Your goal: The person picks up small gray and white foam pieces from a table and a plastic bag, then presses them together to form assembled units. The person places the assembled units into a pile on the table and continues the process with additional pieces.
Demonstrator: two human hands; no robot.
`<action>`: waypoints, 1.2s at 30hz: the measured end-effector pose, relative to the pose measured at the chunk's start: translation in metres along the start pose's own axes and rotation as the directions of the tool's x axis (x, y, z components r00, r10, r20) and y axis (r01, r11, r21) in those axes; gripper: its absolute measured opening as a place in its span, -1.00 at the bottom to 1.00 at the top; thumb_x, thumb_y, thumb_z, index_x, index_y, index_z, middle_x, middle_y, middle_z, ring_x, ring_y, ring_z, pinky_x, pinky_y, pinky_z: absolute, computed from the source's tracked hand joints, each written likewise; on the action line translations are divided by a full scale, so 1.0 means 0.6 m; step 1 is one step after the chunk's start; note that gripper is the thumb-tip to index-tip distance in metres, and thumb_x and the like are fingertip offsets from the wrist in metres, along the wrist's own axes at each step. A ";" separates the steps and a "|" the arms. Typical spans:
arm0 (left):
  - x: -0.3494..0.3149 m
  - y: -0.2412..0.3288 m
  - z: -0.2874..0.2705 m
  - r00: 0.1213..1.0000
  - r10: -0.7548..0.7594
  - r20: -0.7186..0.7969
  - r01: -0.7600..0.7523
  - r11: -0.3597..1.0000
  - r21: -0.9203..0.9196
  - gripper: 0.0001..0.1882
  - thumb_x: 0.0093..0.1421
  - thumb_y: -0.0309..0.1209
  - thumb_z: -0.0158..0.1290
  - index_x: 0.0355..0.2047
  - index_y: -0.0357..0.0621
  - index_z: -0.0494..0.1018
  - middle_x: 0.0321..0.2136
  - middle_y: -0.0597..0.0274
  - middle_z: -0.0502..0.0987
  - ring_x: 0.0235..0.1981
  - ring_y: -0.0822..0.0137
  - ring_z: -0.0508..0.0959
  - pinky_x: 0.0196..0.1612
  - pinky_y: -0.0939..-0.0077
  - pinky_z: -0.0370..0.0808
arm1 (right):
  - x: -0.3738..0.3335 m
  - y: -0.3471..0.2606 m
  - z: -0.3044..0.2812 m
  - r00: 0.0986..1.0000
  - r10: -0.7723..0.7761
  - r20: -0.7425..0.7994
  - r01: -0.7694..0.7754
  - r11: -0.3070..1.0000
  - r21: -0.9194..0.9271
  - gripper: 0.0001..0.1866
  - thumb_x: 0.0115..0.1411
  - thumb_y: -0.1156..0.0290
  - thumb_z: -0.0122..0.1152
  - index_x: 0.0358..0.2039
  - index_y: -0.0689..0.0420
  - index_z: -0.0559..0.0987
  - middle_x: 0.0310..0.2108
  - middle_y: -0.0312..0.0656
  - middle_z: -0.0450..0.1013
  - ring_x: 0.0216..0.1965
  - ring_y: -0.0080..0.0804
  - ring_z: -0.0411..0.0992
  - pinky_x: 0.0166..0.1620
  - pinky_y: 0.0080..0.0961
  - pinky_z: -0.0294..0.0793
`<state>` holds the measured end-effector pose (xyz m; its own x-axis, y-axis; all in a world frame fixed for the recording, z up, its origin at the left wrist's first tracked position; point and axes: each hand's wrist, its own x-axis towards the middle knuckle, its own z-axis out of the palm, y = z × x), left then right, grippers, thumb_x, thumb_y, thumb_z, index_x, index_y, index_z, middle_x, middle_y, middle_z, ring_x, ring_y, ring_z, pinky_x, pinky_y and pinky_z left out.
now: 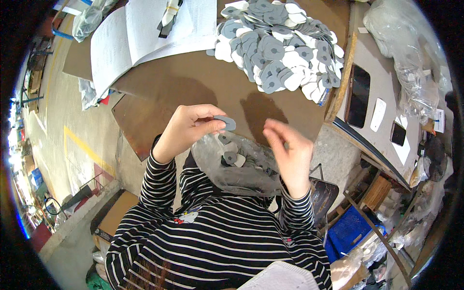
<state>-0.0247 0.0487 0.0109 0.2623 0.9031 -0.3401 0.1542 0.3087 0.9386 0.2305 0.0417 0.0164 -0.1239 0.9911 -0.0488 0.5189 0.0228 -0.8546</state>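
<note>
My left hand [193, 126] is closed in a pinch on a flat, rounded grey pad [225, 123] above the near edge of the brown table. Off to its right, my right hand [290, 151] has thumb and fingers drawn together, slightly blurred; whether anything small is between them is hidden. Below and between both hands, a clear plastic bag [212, 166] sits at my lap, with loose grey and white pads [233, 158] inside. Farther off on the table lies a large heap of similar grey and white pads [275, 50], many with a small dark hole or notch.
An open paper booklet [113, 53] with a banded bundle [170, 13] lies at the far left of the brown table [159, 82]. A wooden strip [344, 72] edges its right side. Beyond stand a side table with phones [358, 96] and plastic bags [411, 53]. A blue crate [353, 229] is lower right.
</note>
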 end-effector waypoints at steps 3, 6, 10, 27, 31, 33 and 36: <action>0.011 0.004 0.006 0.999 0.030 -0.025 -0.030 1.000 -0.001 -0.84 0.25 -0.58 0.16 -0.17 -0.39 0.56 -0.25 0.19 0.64 -0.25 0.47 0.61 -0.15 0.61 0.55 | 0.060 0.003 -0.017 0.987 -0.123 -0.105 0.113 0.989 -0.100 -0.73 0.16 0.48 0.37 -0.10 0.21 0.65 -0.18 -0.10 0.61 -0.25 -0.31 0.58 -0.18 -0.45 0.55; 0.042 0.005 0.021 0.984 0.165 -0.072 -0.175 0.972 -0.156 -0.86 0.25 -0.56 0.17 -0.19 -0.36 0.56 -0.10 0.13 0.59 -0.12 0.44 0.59 -0.05 0.55 0.55 | 0.123 0.021 -0.005 0.944 -0.282 -0.173 0.223 0.929 -0.296 -0.52 0.12 0.48 0.38 0.08 0.12 0.52 0.03 -0.05 0.49 -0.02 -0.03 0.46 0.06 -0.23 0.47; 0.101 0.004 0.050 0.923 0.365 -0.118 -0.357 0.930 0.083 -0.87 0.25 -0.58 0.15 -0.20 -0.35 0.55 0.12 0.09 0.46 0.02 0.33 0.54 0.10 0.46 0.49 | 0.147 0.043 0.007 0.948 -0.311 -0.062 0.269 0.891 -0.366 -0.39 0.04 0.58 0.34 0.16 0.11 0.46 0.11 -0.05 0.42 0.06 0.06 0.38 0.13 -0.15 0.41; 0.136 0.005 0.122 0.922 0.356 -0.150 -0.287 0.891 0.353 -0.76 0.16 -0.56 0.20 -0.13 -0.24 0.55 -0.29 0.14 0.55 -0.35 0.30 0.56 -0.26 0.48 0.51 | 0.079 0.044 -0.001 1.000 -0.014 -0.027 0.014 1.000 0.001 -0.35 0.05 0.64 0.35 0.21 0.15 0.44 0.01 -0.06 0.42 -0.35 -0.35 0.47 -0.24 -0.46 0.54; 0.133 0.003 0.100 0.916 0.321 -0.241 -0.265 0.934 0.238 -0.78 0.20 -0.55 0.18 -0.12 -0.25 0.58 -0.30 0.21 0.56 -0.32 0.44 0.54 -0.26 0.56 0.48 | 0.078 0.049 0.000 0.996 -0.015 -0.093 0.011 0.999 -0.051 -0.47 0.04 0.61 0.41 0.08 0.14 0.56 -0.25 -0.20 0.46 -0.45 -0.50 0.34 -0.39 -0.55 0.39; 0.132 0.001 0.080 0.946 0.218 -0.241 -0.191 0.973 0.129 -0.77 0.26 -0.54 0.13 -0.06 -0.27 0.52 -0.25 0.27 0.58 -0.25 0.49 0.54 -0.18 0.61 0.46 | 0.077 0.051 -0.001 0.992 -0.004 -0.123 0.001 1.000 -0.025 -0.55 0.05 0.59 0.43 0.00 0.17 0.62 -0.36 -0.27 0.47 -0.48 -0.57 0.29 -0.41 -0.60 0.34; 0.129 -0.002 0.063 0.976 0.089 -0.198 -0.127 0.975 -0.185 -0.73 0.35 -0.49 0.04 0.04 -0.27 0.43 -0.17 0.23 0.60 -0.16 0.44 0.57 -0.05 0.58 0.48 | 0.074 0.053 -0.007 0.990 0.042 -0.134 -0.037 0.999 0.034 -0.66 0.10 0.57 0.42 -0.07 0.21 0.65 -0.39 -0.31 0.49 -0.46 -0.62 0.31 -0.36 -0.63 0.37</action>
<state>0.0316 0.1071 -0.0188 0.0816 0.9682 -0.2366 -0.0592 0.2417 0.9685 0.2453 0.0872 -0.0108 0.0126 0.9998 -0.0145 0.4943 -0.0188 -0.8691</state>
